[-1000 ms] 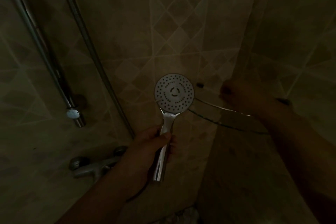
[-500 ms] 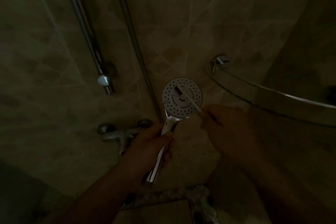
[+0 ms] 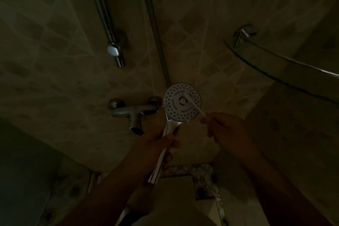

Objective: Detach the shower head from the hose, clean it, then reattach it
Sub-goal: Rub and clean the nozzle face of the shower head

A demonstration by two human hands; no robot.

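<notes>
The room is dim. A chrome shower head with a round white perforated face points toward me at centre. My left hand is wrapped around its chrome handle, whose free lower end shows no hose on it. My right hand pinches a thin white stick, a small brush or swab, whose tip rests on the middle of the spray face. The metal hose hangs down the tiled wall behind the head.
A chrome slide rail with its bracket runs down the wall at upper left. The mixer tap sits just left of the head. A curved glass corner shelf juts out at right. A floor drain lies below.
My right hand came off the glass shelf and brought the white stick onto the spray face. My view tilted down, showing the tap and the floor.
</notes>
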